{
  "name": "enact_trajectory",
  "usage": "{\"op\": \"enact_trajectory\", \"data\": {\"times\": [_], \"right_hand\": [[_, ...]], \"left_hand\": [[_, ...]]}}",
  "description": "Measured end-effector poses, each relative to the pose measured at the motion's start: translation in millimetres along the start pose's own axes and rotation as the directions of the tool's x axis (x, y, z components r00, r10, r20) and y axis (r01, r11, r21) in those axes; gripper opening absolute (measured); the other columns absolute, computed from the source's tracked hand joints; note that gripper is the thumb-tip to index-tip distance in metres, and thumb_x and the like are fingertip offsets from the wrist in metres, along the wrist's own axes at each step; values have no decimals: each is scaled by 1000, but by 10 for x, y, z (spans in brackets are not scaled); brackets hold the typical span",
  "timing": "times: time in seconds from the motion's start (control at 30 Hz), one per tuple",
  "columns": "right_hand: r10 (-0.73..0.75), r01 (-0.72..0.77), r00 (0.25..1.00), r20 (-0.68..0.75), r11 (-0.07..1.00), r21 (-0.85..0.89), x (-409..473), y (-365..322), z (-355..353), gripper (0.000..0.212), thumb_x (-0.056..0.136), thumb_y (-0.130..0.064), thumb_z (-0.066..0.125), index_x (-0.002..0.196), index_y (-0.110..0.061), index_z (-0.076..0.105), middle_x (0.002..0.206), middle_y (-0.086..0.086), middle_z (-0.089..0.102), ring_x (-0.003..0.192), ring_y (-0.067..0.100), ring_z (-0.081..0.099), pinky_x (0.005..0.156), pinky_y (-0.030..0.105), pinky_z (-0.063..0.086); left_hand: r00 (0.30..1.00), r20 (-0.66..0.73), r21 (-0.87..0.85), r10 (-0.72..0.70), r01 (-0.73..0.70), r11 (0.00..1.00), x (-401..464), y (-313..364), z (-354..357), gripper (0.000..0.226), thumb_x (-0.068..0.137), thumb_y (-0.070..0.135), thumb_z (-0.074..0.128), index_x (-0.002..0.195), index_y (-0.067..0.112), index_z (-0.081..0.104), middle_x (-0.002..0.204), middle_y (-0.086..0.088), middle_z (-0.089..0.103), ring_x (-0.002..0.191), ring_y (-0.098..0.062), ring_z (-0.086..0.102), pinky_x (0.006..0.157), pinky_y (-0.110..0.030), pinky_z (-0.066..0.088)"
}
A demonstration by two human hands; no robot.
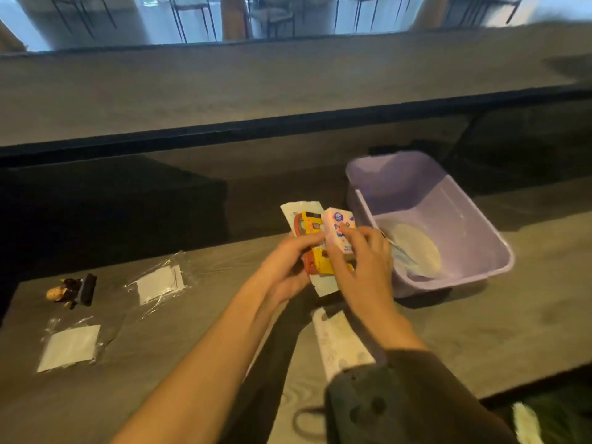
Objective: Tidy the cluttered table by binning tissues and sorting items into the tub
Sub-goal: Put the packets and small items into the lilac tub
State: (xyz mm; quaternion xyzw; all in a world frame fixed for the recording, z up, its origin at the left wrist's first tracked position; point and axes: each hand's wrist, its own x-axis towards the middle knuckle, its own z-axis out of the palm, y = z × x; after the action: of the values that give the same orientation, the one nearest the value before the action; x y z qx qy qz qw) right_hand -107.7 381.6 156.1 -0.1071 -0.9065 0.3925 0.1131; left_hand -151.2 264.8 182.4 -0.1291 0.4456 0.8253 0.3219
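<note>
Two hands meet over the middle of the table, and both are busy with the same bundle: the right hand [358, 251] has its fingers [347, 233] curled over a pink tissue pack [339, 230], thumb underneath, pressing it down onto the stack, while the left hand [288, 267] cups from below and the side, its fingers closed around a white card-backed packet [301, 216] with a red and yellow item [320, 261] on it. So that's a firm grip from both sides, the pink pack lying on top of the packet, the whole lot held just left of the purple tub [448, 200]. The tub sits on the table [512, 315] to the right, and inside it lies a pale round flat thing [416, 248], too blurred to name. Below the hands, another white patterned pack [339, 344] rests on the table, partly covered by the right sleeve [432, 395]. Out to the left, well apart from the action, two clear plastic sleeves hold white squares, one nearer the middle [160, 282] and one closer to the front edge [72, 346]. Beyond them at the far left sits a small dark and tan figure [72, 291] against a dark block.
</note>
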Motion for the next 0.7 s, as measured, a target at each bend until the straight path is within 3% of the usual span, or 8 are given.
{"op": "enact_trajectory", "data": {"times": [0.1, 0.27, 0.37, 0.43, 0.5, 0.6, 0.7], "right_hand": [[66, -61, 990, -123, 997, 47, 162, 125, -468, 40, 92, -39, 49, 128, -23, 49, 122, 2, 56, 110, 17, 53, 97, 39, 46], [264, -228, 948, -177, 953, 198, 229, 490, -1046, 23, 95, -26, 50, 115, -16, 51, 98, -5, 57, 86, 7, 53, 68, 13, 40], [384, -375, 916, -118, 922, 91, 297, 797, -1124, 17, 94, -29, 49, 109, -22, 52, 96, -2, 61, 91, 17, 58, 82, 34, 52], [429, -433, 900, -75, 900, -46, 330, 995, -1147, 14, 92, -33, 48, 106, -30, 51, 99, 3, 65, 100, 28, 59, 89, 49, 51], [429, -427, 903, -33, 886, -178, 344, 1124, -1148, 18, 93, -30, 47, 108, -29, 56, 103, 9, 68, 106, 34, 57, 99, 50, 43], [384, -373, 923, -31, 869, -325, 343, 1201, -1103, 25, 94, -21, 42, 105, -21, 65, 102, 11, 71, 108, 32, 56, 109, 45, 24], [402, -407, 912, -81, 866, -291, 318, 1184, -1064, 26, 94, -18, 44, 106, -17, 67, 104, 13, 69, 114, 36, 52, 109, 46, 26]], "left_hand": [[999, 48, 127, 12, -18, 992, 196, 32, 563, 11, 89, 16, 57, 98, 15, 63, 81, -7, 72, 70, -16, 69, 65, -32, 58], [992, 107, 289, -61, 27, 957, 530, -184, 1249, 43, 86, 39, 58, 118, 10, 63, 98, -9, 70, 85, -20, 69, 61, -31, 57], [994, 75, 424, -84, 44, 905, 634, -368, 1473, 35, 89, 41, 52, 106, 12, 62, 89, -8, 67, 82, -20, 65, 62, -32, 52], [993, 32, 453, -114, 87, 887, 683, -484, 1530, 36, 88, 45, 53, 105, 15, 62, 101, -13, 66, 93, -26, 64, 69, -38, 53], [994, 15, 470, -108, 88, 878, 713, -543, 1551, 35, 91, 44, 48, 106, 16, 60, 106, -13, 65, 100, -28, 62, 73, -36, 52], [991, 41, 513, -126, 87, 854, 730, -588, 1572, 34, 98, 40, 34, 113, 15, 52, 90, -7, 58, 79, -17, 56, 63, -27, 44], [989, 39, 513, -141, 101, 853, 687, -575, 1550, 32, 97, 44, 34, 124, 27, 39, 103, 0, 48, 83, -12, 48, 66, -24, 38]]}}
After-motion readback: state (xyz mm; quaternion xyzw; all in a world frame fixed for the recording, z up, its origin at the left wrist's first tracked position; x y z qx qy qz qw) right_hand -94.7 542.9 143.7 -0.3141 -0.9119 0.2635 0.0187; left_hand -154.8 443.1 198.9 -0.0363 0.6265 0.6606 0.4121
